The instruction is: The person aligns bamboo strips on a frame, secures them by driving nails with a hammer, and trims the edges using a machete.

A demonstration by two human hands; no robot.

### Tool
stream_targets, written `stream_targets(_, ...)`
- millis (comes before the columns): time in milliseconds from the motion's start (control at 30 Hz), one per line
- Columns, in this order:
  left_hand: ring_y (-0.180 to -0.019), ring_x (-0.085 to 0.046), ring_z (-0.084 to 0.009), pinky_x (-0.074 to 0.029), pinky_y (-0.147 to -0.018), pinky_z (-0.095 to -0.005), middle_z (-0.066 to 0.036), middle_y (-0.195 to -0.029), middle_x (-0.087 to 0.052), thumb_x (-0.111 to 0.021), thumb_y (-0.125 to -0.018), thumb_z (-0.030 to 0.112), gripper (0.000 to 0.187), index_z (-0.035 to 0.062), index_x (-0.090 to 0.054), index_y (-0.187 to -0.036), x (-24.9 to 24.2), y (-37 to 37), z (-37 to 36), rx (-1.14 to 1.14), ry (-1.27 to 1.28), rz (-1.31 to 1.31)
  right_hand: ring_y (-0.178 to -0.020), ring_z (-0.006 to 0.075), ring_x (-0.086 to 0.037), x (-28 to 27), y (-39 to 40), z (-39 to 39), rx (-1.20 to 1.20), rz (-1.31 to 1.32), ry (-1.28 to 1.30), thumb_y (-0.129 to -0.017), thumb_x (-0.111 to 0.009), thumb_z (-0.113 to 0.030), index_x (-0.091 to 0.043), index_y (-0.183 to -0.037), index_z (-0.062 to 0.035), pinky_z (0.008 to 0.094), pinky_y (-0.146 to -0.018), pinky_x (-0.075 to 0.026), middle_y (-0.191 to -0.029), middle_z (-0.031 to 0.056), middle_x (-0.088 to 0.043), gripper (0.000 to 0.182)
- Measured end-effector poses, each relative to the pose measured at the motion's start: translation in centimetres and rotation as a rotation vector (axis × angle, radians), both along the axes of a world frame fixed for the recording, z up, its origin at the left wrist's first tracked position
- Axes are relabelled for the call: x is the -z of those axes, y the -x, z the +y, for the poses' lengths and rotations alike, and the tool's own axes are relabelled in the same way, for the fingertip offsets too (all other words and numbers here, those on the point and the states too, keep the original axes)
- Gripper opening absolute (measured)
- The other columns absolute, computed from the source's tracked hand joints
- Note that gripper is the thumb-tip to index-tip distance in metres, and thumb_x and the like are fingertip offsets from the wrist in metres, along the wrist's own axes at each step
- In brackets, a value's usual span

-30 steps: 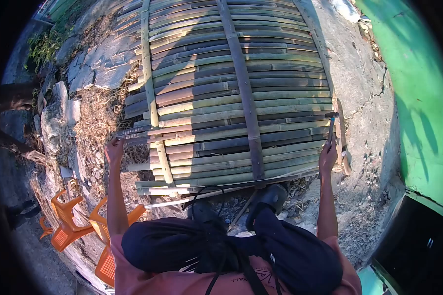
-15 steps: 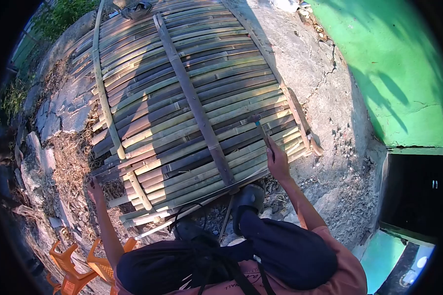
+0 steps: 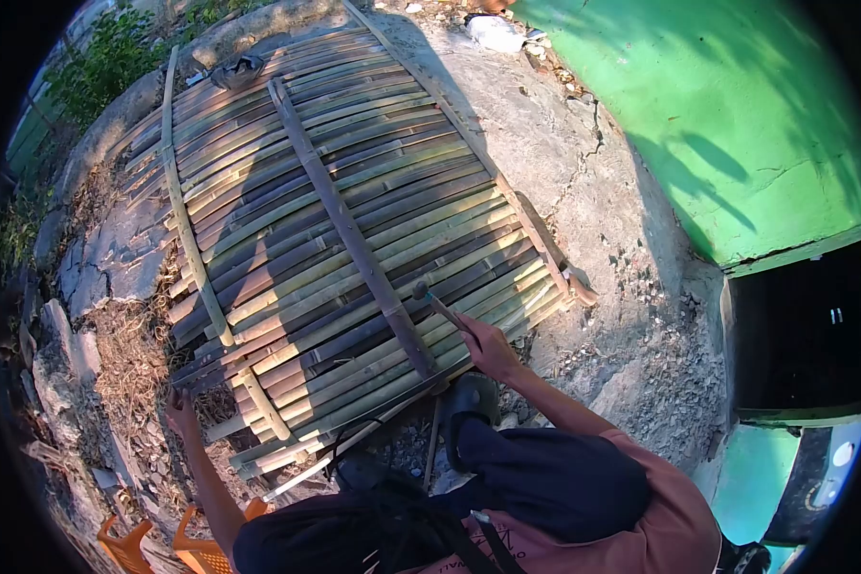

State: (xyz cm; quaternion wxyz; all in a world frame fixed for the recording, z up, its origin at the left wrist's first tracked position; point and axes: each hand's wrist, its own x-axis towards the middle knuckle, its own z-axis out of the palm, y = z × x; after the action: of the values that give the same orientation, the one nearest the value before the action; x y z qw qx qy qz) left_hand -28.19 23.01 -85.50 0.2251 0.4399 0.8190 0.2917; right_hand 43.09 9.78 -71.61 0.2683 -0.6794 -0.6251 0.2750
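A hammer point(image 3: 440, 304) is in my right hand point(image 3: 489, 347), its fingers wrapped round the handle. The head is over the bamboo slats, near the dark middle pole. My left hand point(image 3: 181, 413) is at the left end of a dark bamboo slat point(image 3: 222, 362), with its fingers closed at the tip. Many split bamboo slats point(image 3: 392, 228) lie side by side in a large panel on the ground. A dark bamboo pole point(image 3: 340, 215) runs lengthwise over the middle, and a thinner green strip point(image 3: 187, 230) crosses them near the left side.
Orange plastic chairs point(image 3: 124, 547) stand at the lower left. A green wall point(image 3: 737, 124) rises on the right above a dark opening point(image 3: 794, 335). Rough concrete point(image 3: 584, 172) borders the panel, and dry straw point(image 3: 134, 354) lies left of it. A dark bundle point(image 3: 237, 72) rests at its far end.
My right hand with the hammer has moved left and down, bringing the head closer to the middle pole. The view has shifted. My left hand stays at the slat end.
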Motion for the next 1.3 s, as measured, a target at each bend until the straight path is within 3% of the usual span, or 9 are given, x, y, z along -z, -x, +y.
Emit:
stream_targets(300,-0.108,-0.069,-0.0236,-0.054,-0.095,-0.0351,-0.016,-0.123,-0.071,-0.067,-0.092,0.008,0.041,-0.0004,-0.064,-0.132,1.0,2.1,0.0,0.019,0.025,-0.113,-0.077,0.0377,-0.065,0.2,-1.5,0.2,0.229,-0.04,0.134,-0.099,-0.052,-0.01,-0.056,-0.133,0.0027,0.0446,-0.073,-0.05,-0.085,0.0224,-0.065,0.037)
stream_targets(500,-0.117,-0.061,-0.0236,-0.049,-0.099,-0.0335,-0.015,-0.129,-0.062,-0.062,-0.094,0.005,0.046,0.0006,-0.05,-0.138,0.6,-1.7,-2.5,-0.097,-0.285,-0.198,-0.062,0.0217,-0.057,-3.0,-1.1,7.0,-0.155,-0.133,0.197,-0.1,-0.051,-0.01,-0.053,-0.138,0.0008,0.0405,-0.061,-0.046,-0.07,0.0125,-0.058,0.04)
stream_targets(700,-0.139,-0.03,-0.0419,-0.026,-0.113,-0.057,-0.023,-0.146,-0.039,-0.067,-0.089,0.022,0.055,0.0029,-0.042,-0.134,-4.4,-15.2,-9.9,-0.23,-0.309,0.26,-0.079,0.0445,-0.063,-13.3,16.4,20.3,-0.948,-0.255,0.192,-0.098,-0.049,-0.006,-0.048,-0.142,-0.0043,0.0503,-0.076,-0.048,-0.085,0.0246,-0.065,0.044)
stream_targets(900,-0.136,-0.039,-0.0407,-0.031,-0.108,-0.0553,-0.021,-0.146,-0.041,-0.07,-0.087,0.028,0.058,0.0046,-0.046,-0.134,-4.6,-22.4,-13.9,0.002,-0.2,0.22,-0.073,0.0379,-0.062,-11.3,41.5,26.4,-1.349,-0.431,0.183,-0.099,-0.049,-0.01,-0.051,-0.144,-0.0064,0.0482,-0.074,-0.048,-0.084,0.0238,-0.064,0.045)
stream_targets(967,-0.133,-0.042,-0.0399,-0.031,-0.107,-0.0551,-0.019,-0.142,-0.045,-0.073,-0.084,0.025,0.056,0.0053,-0.049,-0.131,-4.3,-22.6,-13.9,0.073,-0.233,0.243,-0.067,0.0343,-0.061,-7.4,47.5,28.0,-1.598,-0.352,-0.115,-0.099,-0.049,-0.01,-0.051,-0.144,-0.0074,0.0466,-0.068,-0.049,-0.081,0.0218,-0.064,0.045)
stream_targets(1033,-0.13,-0.045,-0.038,-0.033,-0.106,-0.053,-0.017,-0.138,-0.049,-0.073,-0.084,0.027,0.054,0.0067,-0.051,-0.129,-4.1,-22.3,-13.8,0.063,-0.238,0.22,-0.065,0.0314,-0.061,-9.1,52.9,26.5,-1.553,-0.597,0.072,-0.101,-0.047,-0.009,-0.052,-0.143,-0.0073,0.0448,-0.064,-0.05,-0.081,0.0197,-0.065,0.043)
stream_targets(1133,-0.123,-0.05,-0.0342,-0.035,-0.103,-0.0505,-0.013,-0.131,-0.054,-0.073,-0.084,0.028,0.048,0.0085,-0.056,-0.125,-3.9,-22.3,-13.8,0.044,-0.239,0.217,-0.064,0.029,-0.06,-7.9,55.3,25.6,-1.574,-0.538,0.078,-0.099,-0.05,-0.007,-0.057,-0.136,-0.006,0.0438,-0.064,-0.051,-0.08,0.0203,-0.064,0.038)
stream_targets(1233,-0.119,-0.051,-0.0337,-0.036,-0.101,-0.0496,-0.012,-0.126,-0.055,-0.072,-0.085,0.028,0.044,0.0088,-0.058,-0.122,-2.8,-22.6,-14.0,0.043,-0.15,0.233,-0.085,0.0315,-0.07,-7.9,57.8,25.0,-1.579,-0.964,0.182,-0.091,-0.06,-0.007,-0.072,-0.106,0.0015,0.0408,-0.076,-0.057,-0.099,0.0169,-0.072,0.02)
stream_targets(1300,-0.115,-0.052,-0.0325,-0.036,-0.099,-0.0484,-0.011,-0.12,-0.057,-0.071,-0.086,0.029,0.04,0.0091,-0.059,-0.118,-3.0,-22.6,-13.8,0.048,-0.17,0.241,-0.078,0.0227,-0.067,-8.9,59.4,25.6,-1.626,-0.975,0.185,-0.091,-0.056,-0.001,-0.068,-0.108,-0.0022,0.0419,-0.069,-0.054,-0.087,0.0126,-0.069,0.021)
